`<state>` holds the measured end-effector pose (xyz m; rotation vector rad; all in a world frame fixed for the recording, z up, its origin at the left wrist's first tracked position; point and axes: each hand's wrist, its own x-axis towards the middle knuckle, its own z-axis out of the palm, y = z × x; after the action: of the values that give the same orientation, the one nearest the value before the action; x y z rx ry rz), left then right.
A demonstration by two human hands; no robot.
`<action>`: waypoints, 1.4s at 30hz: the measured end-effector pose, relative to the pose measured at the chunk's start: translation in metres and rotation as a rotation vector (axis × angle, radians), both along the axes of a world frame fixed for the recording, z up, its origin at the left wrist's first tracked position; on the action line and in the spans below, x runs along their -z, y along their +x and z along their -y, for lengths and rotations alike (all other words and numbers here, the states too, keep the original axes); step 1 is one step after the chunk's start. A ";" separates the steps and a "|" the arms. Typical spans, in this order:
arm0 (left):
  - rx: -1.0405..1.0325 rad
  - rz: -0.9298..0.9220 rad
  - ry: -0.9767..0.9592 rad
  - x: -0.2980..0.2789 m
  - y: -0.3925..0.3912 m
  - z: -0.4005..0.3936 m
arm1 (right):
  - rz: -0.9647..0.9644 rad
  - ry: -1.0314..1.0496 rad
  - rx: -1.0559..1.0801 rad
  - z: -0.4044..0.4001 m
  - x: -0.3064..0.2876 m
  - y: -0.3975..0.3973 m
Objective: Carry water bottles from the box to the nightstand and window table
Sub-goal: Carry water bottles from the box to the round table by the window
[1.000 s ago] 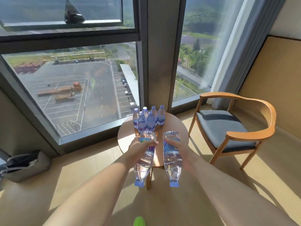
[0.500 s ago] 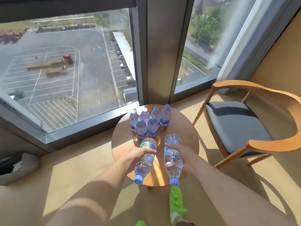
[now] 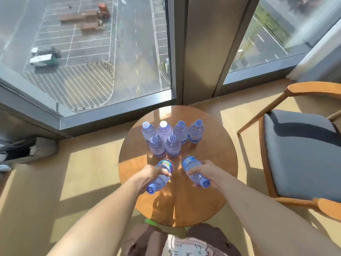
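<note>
Six upright water bottles (image 3: pixel 170 139) cluster toward the far edge of the round window table (image 3: pixel 217 157), by the window frame; the near half and the right edge lie bare, with a wooden armchair (image 3: pixel 295 154) just beside the table's right edge. Both forearms reach over the near edge. Left hand (image 3: pixel 150 175) grips a tilted bottle (image 3: pixel 162 175), cap toward the person; right hand (image 3: pixel 204 172) grips another bottle (image 3: pixel 191 168) likewise, fingers curled round each, above the table's middle

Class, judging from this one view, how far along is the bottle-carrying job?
Done: six bottles stand upright on the round table. In hand: the left hand and right hand each grip one tilted bottle above it. Left: setting these down; the box and nightstand are out of view.
</note>
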<state>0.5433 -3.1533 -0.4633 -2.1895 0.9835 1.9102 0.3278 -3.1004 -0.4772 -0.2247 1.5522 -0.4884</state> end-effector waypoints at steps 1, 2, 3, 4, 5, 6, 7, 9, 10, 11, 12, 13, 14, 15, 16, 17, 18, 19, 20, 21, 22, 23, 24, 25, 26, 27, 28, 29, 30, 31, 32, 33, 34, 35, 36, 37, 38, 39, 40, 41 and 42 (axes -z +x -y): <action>-0.001 0.027 0.007 0.004 -0.003 0.003 | -0.004 0.013 -0.007 0.006 0.003 -0.001; 0.003 0.053 0.008 0.009 -0.005 0.006 | -0.009 0.016 -0.011 0.011 0.005 -0.002; 0.010 0.071 0.007 0.013 -0.007 0.009 | -0.015 0.017 -0.013 0.017 0.007 -0.003; 0.016 0.080 0.007 0.015 -0.007 0.012 | -0.023 0.021 -0.014 0.023 0.009 -0.006; 0.028 0.083 0.009 0.018 -0.008 0.014 | -0.034 0.028 -0.015 0.028 0.011 -0.007; 0.043 0.082 0.013 0.019 -0.008 0.017 | -0.049 0.034 -0.020 0.034 0.012 -0.009; 0.058 0.080 0.013 0.021 -0.008 0.020 | -0.069 0.037 -0.028 0.038 0.013 -0.010; 0.098 0.081 0.006 0.024 -0.009 0.026 | -0.102 0.025 -0.021 0.046 0.014 -0.008; 0.118 0.083 0.004 0.025 -0.011 0.029 | -0.112 0.015 -0.007 0.050 0.014 -0.007; 0.133 0.082 0.002 0.025 -0.012 0.032 | -0.121 0.007 0.008 0.054 0.015 -0.007; 0.146 0.083 -0.003 0.026 -0.014 0.034 | -0.128 0.002 0.019 0.058 0.014 -0.007; 0.164 0.090 -0.013 0.027 -0.016 0.036 | -0.139 0.001 0.028 0.063 0.014 -0.007; 0.186 0.099 -0.024 0.028 -0.017 0.037 | -0.153 -0.001 0.034 0.068 0.014 -0.008; 0.208 0.109 -0.031 0.028 -0.019 0.038 | -0.169 -0.010 0.037 0.074 0.014 -0.008; 0.212 0.110 -0.036 0.030 -0.020 0.038 | -0.180 -0.024 0.041 0.079 0.014 -0.008; 0.201 0.099 -0.044 0.030 -0.021 0.038 | -0.189 -0.039 0.051 0.083 0.014 -0.006; 0.190 0.094 -0.051 0.030 -0.021 0.039 | -0.200 -0.054 0.063 0.087 0.013 -0.004; 0.197 0.101 -0.057 0.027 -0.020 0.039 | -0.215 -0.067 0.078 0.090 0.013 -0.002; 0.211 0.112 -0.065 0.026 -0.019 0.041 | -0.234 -0.076 0.098 0.092 0.014 0.000; 0.223 0.109 -0.081 0.026 -0.018 0.042 | -0.253 -0.081 0.127 0.094 0.015 0.002; 0.230 0.097 -0.103 0.025 -0.017 0.043 | -0.266 -0.082 0.160 0.095 0.016 0.003; 0.243 0.090 -0.136 0.024 -0.017 0.045 | -0.272 -0.083 0.190 0.097 0.017 0.004; 0.265 0.097 -0.176 0.023 -0.017 0.047 | -0.271 -0.081 0.213 0.099 0.018 0.005; 0.295 0.108 -0.218 0.022 -0.018 0.049 | -0.261 -0.079 0.230 0.100 0.018 0.005; 0.322 0.117 -0.258 0.020 -0.019 0.050 | -0.244 -0.076 0.249 0.101 0.018 0.006; 0.351 0.123 -0.290 0.018 -0.020 0.052 | -0.228 -0.074 0.265 0.102 0.019 0.007; 0.383 0.140 -0.319 0.017 -0.020 0.054 | -0.218 -0.075 0.273 0.103 0.018 0.008; 0.420 0.174 -0.346 0.016 -0.019 0.055 | -0.214 -0.076 0.274 0.103 0.018 0.009; 0.460 0.221 -0.376 0.015 -0.018 0.055 | -0.212 -0.079 0.272 0.103 0.017 0.010; 0.491 0.258 -0.414 0.014 -0.016 0.055 | -0.213 -0.085 0.270 0.103 0.017 0.010; 0.516 0.273 -0.452 0.012 -0.014 0.054 | -0.219 -0.093 0.264 0.103 0.016 0.011; 0.533 0.265 -0.483 0.010 -0.012 0.054 | -0.236 -0.104 0.254 0.102 0.016 0.012; 0.554 0.251 -0.505 0.009 -0.010 0.055 | -0.269 -0.116 0.234 0.102 0.015 0.012; 0.595 0.242 -0.513 0.008 -0.008 0.055 | -0.319 -0.126 0.194 0.101 0.014 0.012; 0.643 0.239 -0.518 0.007 -0.007 0.055 | -0.388 -0.139 0.137 0.101 0.012 0.011; 0.684 0.238 -0.533 0.006 -0.006 0.056 | -0.466 -0.155 0.072 0.101 0.010 0.011; 0.714 0.236 -0.547 0.004 -0.006 0.055 | -0.536 -0.173 0.013 0.100 0.008 0.010; 0.732 0.233 -0.564 0.004 -0.006 0.055 | -0.582 -0.190 -0.023 0.100 0.007 0.009; 0.747 0.235 -0.581 0.002 -0.007 0.055 | -0.597 -0.205 -0.033 0.099 0.005 0.008; 0.766 0.243 -0.598 0.000 -0.007 0.055 | -0.585 -0.220 -0.023 0.099 0.005 0.008; 0.787 0.251 -0.610 -0.002 -0.008 0.054 | -0.563 -0.233 -0.006 0.097 0.005 0.008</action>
<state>0.5352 -3.2075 -0.4615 -1.7359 2.1464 1.0333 0.3357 -3.1973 -0.4817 -0.5840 2.0389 -0.6370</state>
